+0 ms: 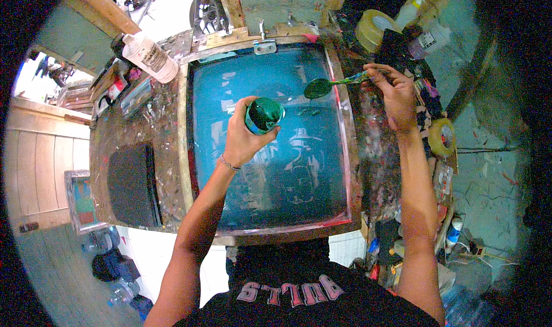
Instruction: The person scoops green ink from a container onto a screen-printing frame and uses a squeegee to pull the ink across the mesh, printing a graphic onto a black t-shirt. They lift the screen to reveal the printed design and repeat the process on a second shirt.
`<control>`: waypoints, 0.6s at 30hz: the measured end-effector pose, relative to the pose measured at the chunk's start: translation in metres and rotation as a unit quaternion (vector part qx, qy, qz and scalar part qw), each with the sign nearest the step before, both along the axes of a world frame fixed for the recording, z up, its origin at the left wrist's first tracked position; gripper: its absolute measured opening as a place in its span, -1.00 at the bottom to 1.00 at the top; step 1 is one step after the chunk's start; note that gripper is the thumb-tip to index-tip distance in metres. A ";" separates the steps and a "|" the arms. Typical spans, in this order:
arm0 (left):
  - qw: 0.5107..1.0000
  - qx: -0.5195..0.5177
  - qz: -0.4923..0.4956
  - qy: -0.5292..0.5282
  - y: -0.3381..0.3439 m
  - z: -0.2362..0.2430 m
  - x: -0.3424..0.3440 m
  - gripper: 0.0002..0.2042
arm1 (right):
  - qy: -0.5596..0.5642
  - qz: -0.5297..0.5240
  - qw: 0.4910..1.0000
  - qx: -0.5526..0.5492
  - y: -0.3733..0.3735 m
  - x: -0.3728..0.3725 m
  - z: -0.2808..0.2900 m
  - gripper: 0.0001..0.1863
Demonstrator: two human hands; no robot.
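Observation:
My left hand (244,140) is wrapped round a cup of dark green ink (265,114), tilted so that its mouth faces me. In my right hand (392,94) is the handle of a spoon (318,88), its bowl coated in the same dark green. The spoon hangs over the upper right part of a blue screen-printing frame (270,200), apart from the cup. The cup is above the middle of that screen. Pale, printed-looking shapes show on the mesh below. A metal hinge clamp (265,46) grips the screen's far edge.
A white plastic bottle (150,58) stands at the far left of the stained table. Black sheets (133,183) lie stacked to the left. Rolls of tape (376,29) and a pale tub (428,42) sit at the far right. A small framed screen (85,202) leans beside the table.

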State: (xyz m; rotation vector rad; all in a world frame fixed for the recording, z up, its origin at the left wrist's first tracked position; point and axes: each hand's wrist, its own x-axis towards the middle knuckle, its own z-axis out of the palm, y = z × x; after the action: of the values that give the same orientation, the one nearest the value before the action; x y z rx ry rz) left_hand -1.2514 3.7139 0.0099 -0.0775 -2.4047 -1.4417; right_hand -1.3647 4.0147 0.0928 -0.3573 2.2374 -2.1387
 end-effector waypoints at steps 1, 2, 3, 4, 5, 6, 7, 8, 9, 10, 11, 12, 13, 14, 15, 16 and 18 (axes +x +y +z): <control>1.000 0.000 0.002 0.002 -0.002 0.001 0.002 -0.35 | 0.005 0.009 1.000 0.003 -0.006 0.001 0.001 -0.83; 1.000 -0.005 0.006 -0.001 -0.004 0.002 0.004 -0.34 | 0.010 0.018 1.000 0.005 -0.012 0.002 0.003 -0.83; 1.000 -0.009 0.009 0.000 -0.006 0.002 0.006 -0.34 | 0.023 0.020 0.999 0.017 -0.018 0.003 0.004 -0.83; 1.000 -0.012 0.013 0.007 -0.009 0.003 0.007 -0.33 | 0.036 0.023 0.999 0.029 -0.025 0.004 0.006 -0.84; 1.000 -0.013 0.018 0.005 -0.011 0.004 0.009 -0.33 | 0.053 0.032 0.998 0.033 -0.030 0.005 0.007 -0.84; 1.000 -0.012 0.023 0.011 -0.014 0.005 0.011 -0.32 | 0.033 0.033 0.998 0.049 -0.034 0.005 0.010 -0.84; 1.000 -0.010 0.023 0.014 -0.016 0.006 0.012 -0.32 | 0.029 0.036 0.998 0.051 -0.038 0.005 0.012 -0.84; 1.000 -0.010 0.028 0.010 -0.018 0.007 0.013 -0.31 | 0.032 0.040 0.997 0.049 -0.042 0.006 0.013 -0.84; 1.000 -0.009 0.028 0.004 -0.019 0.008 0.014 -0.31 | 0.036 0.045 0.997 0.045 -0.044 0.007 0.014 -0.84; 1.000 -0.004 0.030 -0.003 -0.020 0.009 0.015 -0.31 | 0.040 0.039 0.997 0.052 -0.045 0.007 0.015 -0.83; 0.999 -0.016 0.036 0.013 -0.021 0.010 0.015 -0.32 | 0.044 0.034 0.997 0.058 -0.044 0.008 0.016 -0.83; 0.998 -0.025 0.043 0.029 -0.021 0.010 0.014 -0.34 | 0.048 0.028 0.996 0.064 -0.043 0.010 0.017 -0.83; 0.997 -0.034 0.049 0.046 -0.020 0.011 0.014 -0.35 | 0.051 0.027 0.996 0.061 -0.040 0.011 0.018 -0.82; 0.997 -0.038 0.047 0.048 -0.019 0.011 0.013 -0.35 | 0.055 0.024 0.996 0.059 -0.035 0.013 0.019 -0.82; 0.997 -0.043 0.044 0.049 -0.018 0.012 0.012 -0.35 | 0.067 0.020 0.996 0.057 -0.029 0.015 0.020 -0.82; 0.997 -0.046 0.041 0.049 -0.017 0.012 0.012 -0.35 | 0.065 0.012 0.996 0.063 -0.023 0.016 0.020 -0.82; 0.999 -0.028 0.021 0.021 -0.013 0.012 0.010 -0.32 | 0.081 -0.008 0.994 0.075 -0.011 0.019 0.021 -0.82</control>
State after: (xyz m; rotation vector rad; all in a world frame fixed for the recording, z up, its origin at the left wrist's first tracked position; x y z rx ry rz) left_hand -1.2414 3.7011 0.0217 -0.0695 -2.3988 -1.3423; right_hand -1.3459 4.0041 0.1142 -0.5249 2.4760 -1.9995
